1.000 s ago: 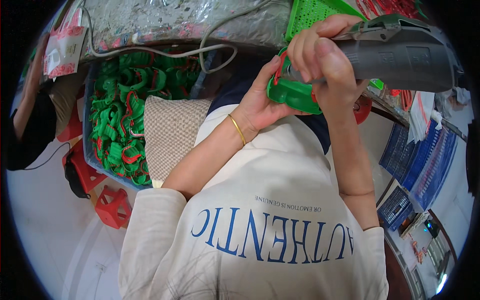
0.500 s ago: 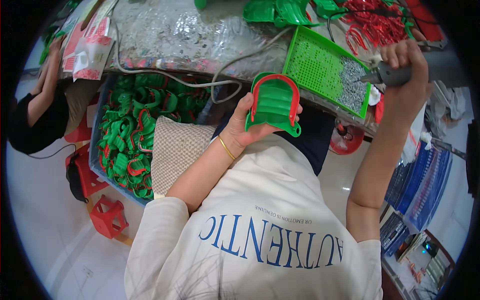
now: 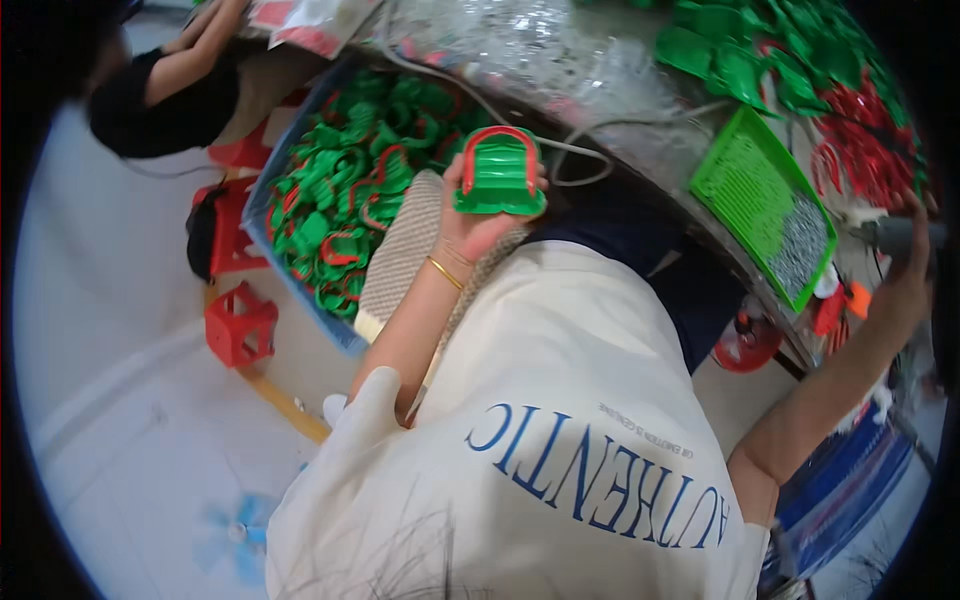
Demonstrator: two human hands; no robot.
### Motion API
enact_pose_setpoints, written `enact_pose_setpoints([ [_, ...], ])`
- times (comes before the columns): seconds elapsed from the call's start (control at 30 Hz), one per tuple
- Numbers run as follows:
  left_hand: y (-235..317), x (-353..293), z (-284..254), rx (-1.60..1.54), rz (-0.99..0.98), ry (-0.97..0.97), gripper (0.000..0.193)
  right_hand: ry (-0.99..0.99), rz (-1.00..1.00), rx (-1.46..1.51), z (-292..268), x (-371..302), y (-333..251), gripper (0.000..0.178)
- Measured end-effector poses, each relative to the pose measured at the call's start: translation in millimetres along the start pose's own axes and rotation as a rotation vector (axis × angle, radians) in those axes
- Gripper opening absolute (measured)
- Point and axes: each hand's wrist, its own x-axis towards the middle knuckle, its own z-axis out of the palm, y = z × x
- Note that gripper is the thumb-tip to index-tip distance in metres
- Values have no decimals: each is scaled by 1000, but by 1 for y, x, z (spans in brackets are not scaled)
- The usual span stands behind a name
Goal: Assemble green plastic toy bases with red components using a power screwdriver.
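My left hand (image 3: 470,232) is wrapped round a green plastic shell-shaped part (image 3: 500,188) with a red U-shaped strip (image 3: 467,165) along its rim. This part is held up beside a tub heaped with similar green and red pieces (image 3: 318,185). Out at the far right, my right hand (image 3: 908,265) grips a grey electric screwdriver (image 3: 890,236), its tip pointing left toward a bright green tray (image 3: 712,165). Small silver screws (image 3: 802,240) are piled at the tray's near end. The screwdriver's tip is apart from the green part.
The blue tub (image 3: 256,222) stands left of my lap, next to a beige woven cushion (image 3: 398,262). Red pieces (image 3: 865,135) and green parts (image 3: 715,50) lie on the plastic-covered table (image 3: 570,50), crossed by a grey cable (image 3: 480,98). A red stool (image 3: 241,325) and another person (image 3: 165,100) are at left.
The view has swung round. My left hand has carried the green part left toward the tub, while my right hand has drawn the screwdriver away from the screws to the right.
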Motion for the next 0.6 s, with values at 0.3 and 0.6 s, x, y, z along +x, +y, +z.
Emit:
enact_pose_setpoints([
  [0.3,120,-146,-67,81,761,413,55,377,589,545,24,29,-61,41],
  [0.6,133,-156,-135,886,1054,1371,31,318,486,434,16,3,27,32],
])
